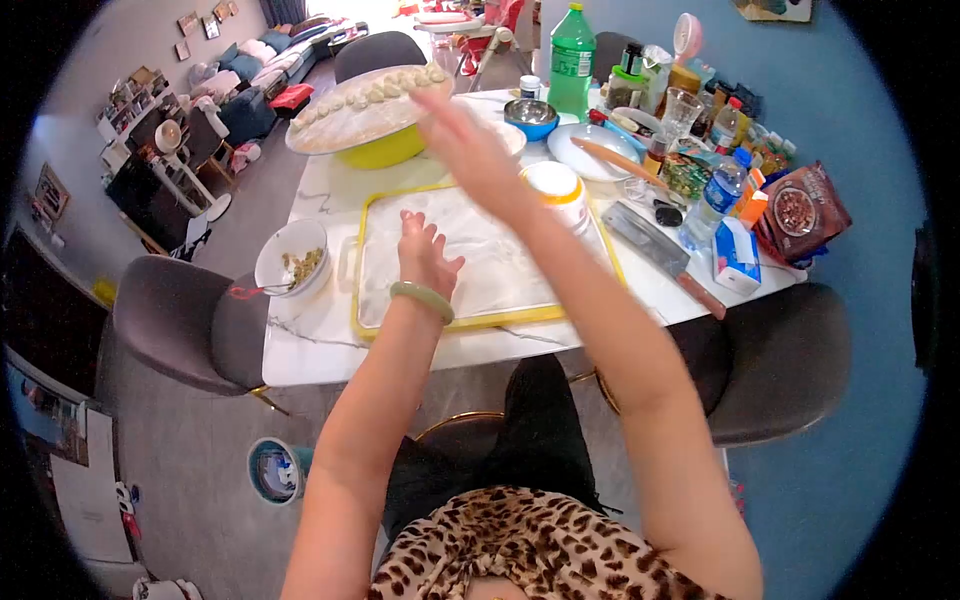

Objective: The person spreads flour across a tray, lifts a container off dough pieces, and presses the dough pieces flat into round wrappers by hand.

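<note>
My left hand (430, 252), with a green bangle (424, 300) at the wrist, is over a yellow-rimmed board (375, 215) coated in white flour. Its fingers are spread, and nothing shows in them. Farther out, my right hand (470, 155) is stretched toward a round floured tray (340, 120). Motion blurs it, but its fingers look extended with nothing visible in them. Small pale dumplings (378, 93) lie in a row along the tray's far side. The tray rests on a yellow-green basin (385, 150).
Left of the board stands a white bowl of filling (300, 262). A cleaver (650, 245) lies at the right, near a white tub (556, 190). Bottles, including a green one (572, 65), and packets crowd the right side. Chairs (190, 315) flank the table.
</note>
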`<action>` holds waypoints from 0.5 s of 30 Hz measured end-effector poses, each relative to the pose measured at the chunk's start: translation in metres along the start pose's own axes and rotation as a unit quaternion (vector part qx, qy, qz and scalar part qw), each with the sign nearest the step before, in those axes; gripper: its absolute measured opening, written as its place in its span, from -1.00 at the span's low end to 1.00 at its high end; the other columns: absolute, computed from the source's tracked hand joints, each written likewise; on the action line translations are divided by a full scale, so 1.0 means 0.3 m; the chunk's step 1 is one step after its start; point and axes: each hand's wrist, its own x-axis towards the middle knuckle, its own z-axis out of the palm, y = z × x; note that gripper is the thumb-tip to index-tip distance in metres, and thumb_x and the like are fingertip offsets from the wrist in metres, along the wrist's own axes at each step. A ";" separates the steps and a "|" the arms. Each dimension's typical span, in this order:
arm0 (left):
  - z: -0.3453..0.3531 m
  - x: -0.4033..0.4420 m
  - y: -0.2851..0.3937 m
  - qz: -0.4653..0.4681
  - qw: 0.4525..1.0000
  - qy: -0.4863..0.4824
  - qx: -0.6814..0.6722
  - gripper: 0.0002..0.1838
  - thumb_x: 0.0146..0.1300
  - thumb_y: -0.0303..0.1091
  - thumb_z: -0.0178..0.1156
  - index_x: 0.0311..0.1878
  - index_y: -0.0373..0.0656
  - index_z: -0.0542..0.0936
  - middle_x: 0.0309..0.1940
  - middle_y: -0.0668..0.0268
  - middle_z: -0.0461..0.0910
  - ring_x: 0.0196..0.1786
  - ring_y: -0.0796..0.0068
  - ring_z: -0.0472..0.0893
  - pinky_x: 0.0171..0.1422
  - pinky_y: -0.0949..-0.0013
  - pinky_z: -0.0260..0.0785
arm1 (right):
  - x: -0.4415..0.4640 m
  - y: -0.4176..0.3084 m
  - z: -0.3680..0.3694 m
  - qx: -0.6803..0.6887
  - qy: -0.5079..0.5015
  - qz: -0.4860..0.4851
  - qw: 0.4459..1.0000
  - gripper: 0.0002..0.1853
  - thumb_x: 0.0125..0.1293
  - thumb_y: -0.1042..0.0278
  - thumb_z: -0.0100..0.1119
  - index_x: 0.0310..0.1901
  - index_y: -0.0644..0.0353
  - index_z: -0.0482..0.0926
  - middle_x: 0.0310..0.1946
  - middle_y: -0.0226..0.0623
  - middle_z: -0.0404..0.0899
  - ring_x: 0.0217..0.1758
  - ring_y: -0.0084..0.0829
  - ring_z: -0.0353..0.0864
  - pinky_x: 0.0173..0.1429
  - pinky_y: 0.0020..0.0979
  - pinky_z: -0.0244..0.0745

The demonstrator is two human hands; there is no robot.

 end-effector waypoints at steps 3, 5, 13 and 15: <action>-0.035 0.102 0.003 0.074 0.986 -0.106 -0.104 -0.29 0.30 0.13 -0.32 0.37 -0.10 -0.13 0.39 0.13 -0.27 0.43 0.21 -0.22 0.36 -0.16 -0.37 | -0.186 0.050 0.129 0.126 -0.020 0.178 0.976 -0.51 0.25 0.09 -0.06 0.12 0.24 0.35 0.12 0.02 0.29 0.23 -0.19 0.24 0.29 -0.31 0.09; -0.049 0.018 0.048 0.055 0.995 -0.046 -0.069 -0.28 0.30 0.15 -0.33 0.37 -0.10 -0.14 0.39 0.14 -0.26 0.43 0.21 -0.22 0.35 -0.18 -0.38 | -0.228 0.113 0.095 -0.027 -0.191 0.195 0.962 -0.59 0.23 0.15 -0.10 0.00 0.24 0.45 -0.09 0.01 0.44 0.00 -0.12 0.42 0.15 -0.20 0.24; 0.004 0.020 0.042 0.043 0.991 -0.069 -0.108 -0.43 0.31 0.06 -0.29 0.29 -0.06 0.09 0.32 0.19 -0.02 0.37 0.27 -0.05 0.34 -0.13 -0.28 | -0.146 0.051 0.136 0.069 0.014 -0.031 0.997 -0.55 0.31 0.19 -0.12 0.18 0.22 0.30 0.16 -0.21 0.33 0.19 -0.38 0.32 0.24 -0.39 0.20; 0.020 0.022 0.042 0.038 0.983 -0.061 -0.170 -0.48 0.32 0.01 -0.26 0.25 -0.06 0.22 0.27 0.21 0.12 0.34 0.30 0.04 0.34 -0.07 -0.24 | -0.261 0.178 0.158 -0.005 -0.082 0.078 0.994 -0.59 0.17 0.22 0.01 0.05 0.20 0.44 0.04 -0.12 0.43 0.11 -0.19 0.39 0.19 -0.33 0.26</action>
